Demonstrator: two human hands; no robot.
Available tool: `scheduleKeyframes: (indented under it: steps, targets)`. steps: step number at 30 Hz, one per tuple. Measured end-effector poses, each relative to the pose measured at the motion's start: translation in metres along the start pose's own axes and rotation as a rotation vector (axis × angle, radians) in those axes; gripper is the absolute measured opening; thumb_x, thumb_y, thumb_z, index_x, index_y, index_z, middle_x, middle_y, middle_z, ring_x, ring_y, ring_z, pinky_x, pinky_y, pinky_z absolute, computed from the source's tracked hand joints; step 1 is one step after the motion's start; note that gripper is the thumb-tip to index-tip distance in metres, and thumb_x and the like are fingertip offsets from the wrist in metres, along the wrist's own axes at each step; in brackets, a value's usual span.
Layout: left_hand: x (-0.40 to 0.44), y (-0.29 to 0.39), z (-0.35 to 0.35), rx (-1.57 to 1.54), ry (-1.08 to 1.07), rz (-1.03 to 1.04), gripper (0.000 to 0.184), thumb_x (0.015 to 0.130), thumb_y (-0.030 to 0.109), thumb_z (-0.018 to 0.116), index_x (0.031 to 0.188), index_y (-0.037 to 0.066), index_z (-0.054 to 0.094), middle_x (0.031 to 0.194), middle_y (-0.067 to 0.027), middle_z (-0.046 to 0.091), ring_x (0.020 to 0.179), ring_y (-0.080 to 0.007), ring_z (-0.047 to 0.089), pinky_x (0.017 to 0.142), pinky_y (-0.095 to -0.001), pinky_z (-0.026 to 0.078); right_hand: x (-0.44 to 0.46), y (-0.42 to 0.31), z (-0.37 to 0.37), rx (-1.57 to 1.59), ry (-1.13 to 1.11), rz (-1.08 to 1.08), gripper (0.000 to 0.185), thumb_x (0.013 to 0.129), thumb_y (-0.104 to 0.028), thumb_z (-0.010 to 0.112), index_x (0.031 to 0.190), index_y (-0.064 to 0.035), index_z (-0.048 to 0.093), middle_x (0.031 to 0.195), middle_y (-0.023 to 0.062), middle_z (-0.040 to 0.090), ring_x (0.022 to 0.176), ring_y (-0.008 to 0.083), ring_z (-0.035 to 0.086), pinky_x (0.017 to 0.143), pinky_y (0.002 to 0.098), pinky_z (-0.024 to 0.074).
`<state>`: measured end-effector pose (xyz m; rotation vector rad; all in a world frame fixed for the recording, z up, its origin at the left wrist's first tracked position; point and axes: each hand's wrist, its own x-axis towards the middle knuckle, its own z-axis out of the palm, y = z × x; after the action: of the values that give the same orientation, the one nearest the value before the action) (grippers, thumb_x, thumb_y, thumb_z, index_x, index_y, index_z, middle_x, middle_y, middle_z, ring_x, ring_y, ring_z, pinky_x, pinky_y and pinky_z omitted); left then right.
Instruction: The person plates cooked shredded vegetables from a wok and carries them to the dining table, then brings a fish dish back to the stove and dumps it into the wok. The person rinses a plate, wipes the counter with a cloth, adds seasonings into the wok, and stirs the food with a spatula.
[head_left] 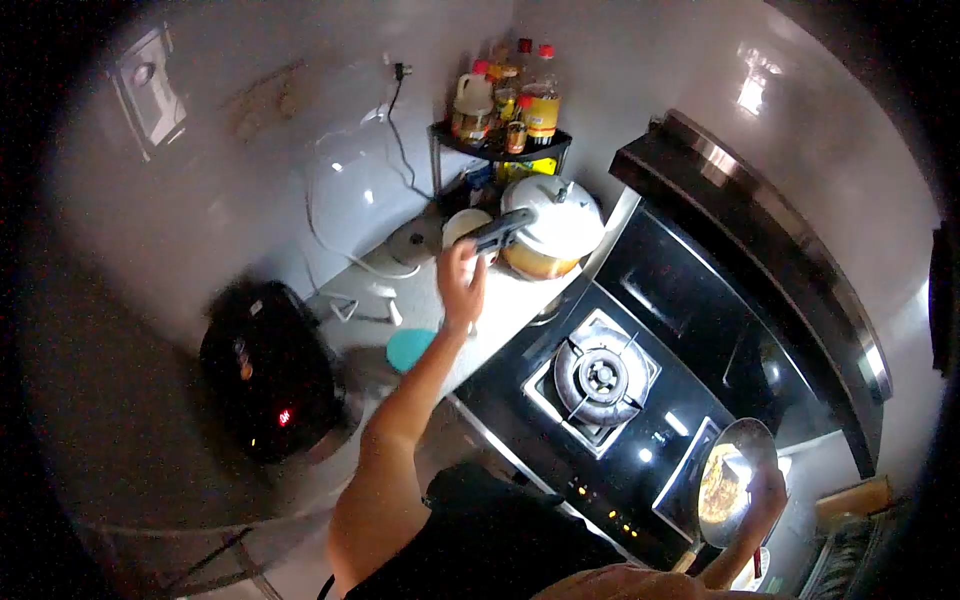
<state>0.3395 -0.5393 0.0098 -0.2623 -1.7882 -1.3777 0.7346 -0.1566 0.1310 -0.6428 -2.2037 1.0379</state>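
My left hand (462, 285) reaches across the counter, its fingers closed around the end of the black handle (505, 231) of a pressure cooker (560, 222). The cooker has a shiny metal lid and stands in the counter corner. On the right, my right hand (767, 495) is at the rim of a frying pan (742, 440) over the right burner. Flat yellowish-brown food (716, 490) lies in the pan. My right fingers look closed, but what they hold is hard to make out; a bright flat shape shows beside them. The pan's wooden handle (687, 557) points toward me.
The left gas burner (603, 377) holds no pot. A range hood (760, 190) juts out above the black stove. Sauce and oil bottles (541, 105) fill a corner rack (500, 152). A teal round item (410, 350) and a black appliance (268, 370) with a lit display sit left.
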Motion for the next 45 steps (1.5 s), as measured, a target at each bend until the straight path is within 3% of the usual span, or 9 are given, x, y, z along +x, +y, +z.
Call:
scheduleKeyframes:
  steps: [5, 7, 11, 17, 22, 25, 31, 35, 45]
  targets:
    - [0.153, -0.083, 0.136, 0.379, -0.087, 0.260, 0.050, 0.068, 0.016, 0.069, 0.111, 0.003, 0.048, 0.105, -0.0171, 0.052, 0.101, -0.0332, 0.047, 0.088, -0.0415, 0.038, -0.021, 0.000, 0.001, -0.145, 0.127, 0.104, 0.014, 0.081, -0.015, 0.058, 0.084, -0.0013, 0.060, 0.072, 0.0016, 0.051, 0.061, 0.0087, 0.042, 0.055, 0.0225, 0.0337]
    - [0.196, -0.090, 0.167, 0.704, -0.215, 0.085, 0.056, 0.069, 0.024, 0.068, 0.115, 0.002, 0.047, 0.109, -0.0176, 0.052, 0.103, -0.0321, 0.048, 0.087, -0.0418, 0.041, -0.032, -0.018, 0.010, -0.138, 0.243, 0.106, 0.013, 0.082, -0.015, 0.058, 0.080, -0.0021, 0.058, 0.065, -0.0020, 0.045, 0.058, 0.0071, 0.039, 0.053, 0.0230, 0.0311]
    - [0.239, -0.117, 0.216, 0.678, -0.381, -0.263, 0.061, 0.068, 0.038, 0.068, 0.114, 0.004, 0.046, 0.107, -0.0149, 0.056, 0.098, -0.0297, 0.056, 0.083, -0.0413, 0.046, -0.040, -0.033, 0.018, -0.137, 0.331, 0.164, 0.013, 0.082, -0.015, 0.058, 0.080, -0.0023, 0.058, 0.065, -0.0022, 0.045, 0.058, 0.0069, 0.039, 0.053, 0.0228, 0.0308]
    - [0.233, -0.136, 0.235, 0.399, -0.252, -0.316, 0.052, 0.063, 0.033, 0.074, 0.102, 0.006, 0.055, 0.101, -0.0166, 0.060, 0.093, -0.0332, 0.058, 0.078, -0.0423, 0.048, -0.042, -0.039, 0.018, -0.118, 0.354, 0.183, 0.012, 0.082, -0.015, 0.059, 0.080, -0.0024, 0.058, 0.065, -0.0025, 0.044, 0.059, 0.0065, 0.039, 0.053, 0.0224, 0.0303]
    - [0.213, -0.076, 0.188, 0.208, 0.147, 0.100, 0.043, 0.062, 0.029, 0.076, 0.092, 0.006, 0.055, 0.089, -0.0148, 0.060, 0.086, -0.0314, 0.058, 0.073, -0.0404, 0.047, -0.032, -0.025, 0.006, -0.031, 0.288, 0.136, 0.012, 0.081, -0.014, 0.060, 0.080, -0.0025, 0.057, 0.065, -0.0029, 0.044, 0.059, 0.0061, 0.038, 0.053, 0.0214, 0.0297]
    - [0.183, -0.035, 0.156, -0.249, -0.004, 0.165, 0.038, 0.063, 0.021, 0.075, 0.089, 0.005, 0.052, 0.080, -0.0118, 0.059, 0.077, -0.0245, 0.059, 0.068, -0.0358, 0.047, -0.011, -0.076, 0.020, -0.115, 0.158, 0.218, 0.015, 0.080, -0.013, 0.059, 0.087, 0.0004, 0.058, 0.082, 0.0081, 0.058, 0.077, 0.0139, 0.052, 0.066, 0.0252, 0.0400]
    - [-0.007, 0.124, 0.090, -0.937, -0.914, -0.331, 0.036, 0.070, 0.012, 0.068, 0.097, 0.006, 0.046, 0.078, -0.0067, 0.059, 0.069, -0.0150, 0.058, 0.063, -0.0278, 0.047, 0.026, -0.111, 0.059, -0.164, -0.206, -0.306, 0.021, 0.076, -0.006, 0.061, 0.097, -0.0025, 0.061, 0.095, 0.0117, 0.060, 0.089, 0.0254, 0.057, 0.081, 0.0332, 0.0429]
    - [-0.118, 0.189, 0.083, -0.690, -1.199, -0.139, 0.043, 0.068, 0.013, 0.069, 0.103, 0.008, 0.045, 0.080, -0.0084, 0.057, 0.069, -0.0175, 0.058, 0.064, -0.0289, 0.047, 0.044, -0.107, 0.058, -0.073, -0.331, -0.588, 0.041, 0.078, -0.001, 0.059, 0.118, -0.0069, 0.053, 0.123, 0.0144, 0.050, 0.109, 0.0298, 0.052, 0.086, 0.0349, 0.0464]
    - [-0.220, 0.285, 0.062, -0.665, -1.389, -0.013, 0.040, 0.067, 0.011, 0.070, 0.097, 0.005, 0.045, 0.079, -0.0114, 0.055, 0.071, -0.0191, 0.056, 0.068, -0.0300, 0.046, -0.023, -0.046, -0.012, -0.560, -0.281, -0.583, 0.035, 0.073, -0.003, 0.059, 0.108, -0.0010, 0.054, 0.107, 0.0148, 0.057, 0.094, 0.0302, 0.057, 0.080, 0.0348, 0.0491]
